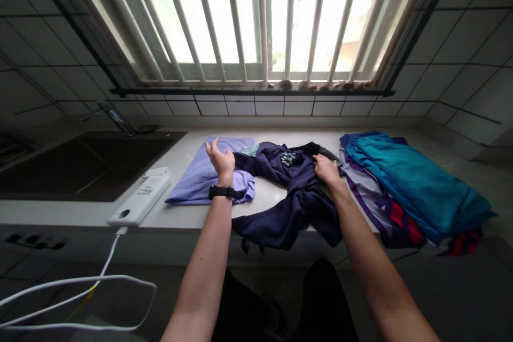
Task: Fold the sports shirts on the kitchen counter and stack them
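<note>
My left hand [219,159] is raised with its fingers apart, just over a lavender shirt [202,176] lying flat on the counter, and holds nothing. A black wristband [224,192] circles that wrist. My right hand [326,168] grips the upper edge of a crumpled navy garment [294,208], whose lower part hangs over the counter's front edge. Part of the navy cloth overlaps the lavender shirt. To the right of my right hand lies a stack of clothes, with a teal garment [417,187] on top and a purple and red piece [395,219] beneath.
A white power bank [140,197] lies left of the lavender shirt, its white cable [108,278] dangling below the counter. Further left is a dark sink [84,165] with a metal faucet [116,117]. Tiled wall and a barred window with shells on its sill stand behind.
</note>
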The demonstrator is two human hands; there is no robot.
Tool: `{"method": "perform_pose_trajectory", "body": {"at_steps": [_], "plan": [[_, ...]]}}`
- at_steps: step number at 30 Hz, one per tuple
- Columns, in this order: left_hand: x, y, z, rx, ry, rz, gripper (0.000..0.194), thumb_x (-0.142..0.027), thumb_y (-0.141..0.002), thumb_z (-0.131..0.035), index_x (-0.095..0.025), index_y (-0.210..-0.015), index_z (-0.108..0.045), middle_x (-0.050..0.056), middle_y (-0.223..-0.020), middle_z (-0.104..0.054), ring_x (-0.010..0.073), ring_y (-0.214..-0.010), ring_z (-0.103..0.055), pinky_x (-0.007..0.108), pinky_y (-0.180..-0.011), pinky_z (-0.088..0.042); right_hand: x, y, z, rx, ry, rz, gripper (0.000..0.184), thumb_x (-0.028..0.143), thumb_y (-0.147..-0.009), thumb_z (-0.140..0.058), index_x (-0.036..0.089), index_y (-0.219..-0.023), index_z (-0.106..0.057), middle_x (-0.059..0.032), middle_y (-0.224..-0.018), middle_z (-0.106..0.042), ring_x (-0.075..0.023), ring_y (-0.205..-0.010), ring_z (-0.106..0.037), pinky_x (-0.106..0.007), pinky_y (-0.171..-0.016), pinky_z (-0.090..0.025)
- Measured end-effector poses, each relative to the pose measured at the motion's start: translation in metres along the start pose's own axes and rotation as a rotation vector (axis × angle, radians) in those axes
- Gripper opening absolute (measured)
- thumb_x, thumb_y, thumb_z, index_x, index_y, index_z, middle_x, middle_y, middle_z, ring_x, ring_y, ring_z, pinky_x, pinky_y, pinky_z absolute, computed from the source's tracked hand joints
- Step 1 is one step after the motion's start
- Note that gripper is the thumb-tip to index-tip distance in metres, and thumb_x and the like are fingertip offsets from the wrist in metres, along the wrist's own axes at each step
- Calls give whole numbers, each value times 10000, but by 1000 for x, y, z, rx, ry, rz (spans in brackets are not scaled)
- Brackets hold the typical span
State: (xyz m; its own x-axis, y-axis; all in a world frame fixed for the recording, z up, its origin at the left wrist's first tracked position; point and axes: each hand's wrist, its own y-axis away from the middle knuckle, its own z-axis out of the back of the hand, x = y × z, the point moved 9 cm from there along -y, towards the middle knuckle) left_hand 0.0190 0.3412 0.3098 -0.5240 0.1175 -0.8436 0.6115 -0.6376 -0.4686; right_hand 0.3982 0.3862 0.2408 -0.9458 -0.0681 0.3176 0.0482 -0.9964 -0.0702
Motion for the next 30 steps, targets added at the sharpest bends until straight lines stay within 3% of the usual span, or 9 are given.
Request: {"method": "perform_pose_trajectory", "body": {"at_steps": [3, 6, 8, 13, 16, 19, 25, 27, 30], "plan": [[-16, 28, -14, 418, -240, -20, 344, -96, -724, -706, -158, -1062, -706, 159, -1309, -683, 312, -1340, -600, 403, -1162, -452, 5, 2, 3, -9, -17, 34, 551, 76, -987, -330, 186, -1468, -575, -128, -1633, -463, -286, -1538, -380, -659, -1246, -240], [-24, 96, -30, 964, -390, -22, 238, -306, -737, -800, -179, -921, -717, 74, -948, -762, 277, -963, -740, 362, -907, -575, 15, 12, 22, -63, -32, 81, 499, 99, -976, -398, 174, -1423, -606, -150, -1543, -565, -269, -1452, -497, -526, -1227, -341], [-31, 128, -27, 1040, -451, -75, 288, -393, -747, -813, -184, -920, -717, 68, -916, -761, 267, -916, -735, 335, -837, -567, 17, 24, 37, -82, -16, 34, 385, 237, -1005, -476, 156, -1329, -668, -178, -1392, -670, -289, -1317, -611, -433, -1123, -458], [-43, 152, -43, 927, -530, -132, 265, -287, -943, -603, -148, -1149, -693, 133, -1065, -768, 256, -1044, -722, 316, -905, -522, 32, 64, 20, 301, 19, -37, 615, 745, -919, -535, 176, -812, -743, -167, -868, -765, -334, -927, -737, -371, -798, -550], [-50, 153, -65, 902, -553, -161, 517, -279, -904, -676, -154, -1396, -576, 171, -1185, -748, 282, -1110, -714, 328, -916, -516, 52, 68, 19, 259, 13, 63, 311, 480, -889, -700, 182, -798, -699, -144, -922, -768, -285, -930, -727, -310, -778, -518], [-59, 150, -78, 908, -523, -208, 341, -162, -925, -588, -178, -1254, -673, 175, -1168, -757, 291, -1094, -723, 342, -915, -515, 57, 62, 25, 231, -242, 154, 135, 297, -879, -645, 194, -791, -644, -55, -765, -719, -197, -759, -679, -257, -669, -483], [-62, 84, -36, 603, -209, -95, 204, -79, -892, -543, -213, -949, -686, 67, -889, -762, 229, -893, -736, 298, -860, -524, -28, 40, 91, -116, -654, -32, 149, 323, -822, -585, 213, -727, -554, 48, -559, -492, -127, -526, -477, -236, -529, -379], [-51, 56, -18, 484, -127, 44, 153, -118, -913, -548, -199, -969, -665, 54, -827, -733, 214, -785, -728, 292, -788, -534, -58, 39, 106, -211, -580, -127, 130, 296, -828, -553, 213, -729, -566, 28, -565, -510, -147, -551, -510, -254, -556, -408], [-45, 35, 0, 385, -84, 115, 199, -100, -923, -516, -172, -1063, -638, 63, -853, -723, 203, -761, -722, 294, -754, -539, -75, 43, 108, -170, -287, -223, 93, 220, -805, -578, 197, -725, -618, -47, -666, -638, -213, -692, -638, -296, -671, -479]]}}
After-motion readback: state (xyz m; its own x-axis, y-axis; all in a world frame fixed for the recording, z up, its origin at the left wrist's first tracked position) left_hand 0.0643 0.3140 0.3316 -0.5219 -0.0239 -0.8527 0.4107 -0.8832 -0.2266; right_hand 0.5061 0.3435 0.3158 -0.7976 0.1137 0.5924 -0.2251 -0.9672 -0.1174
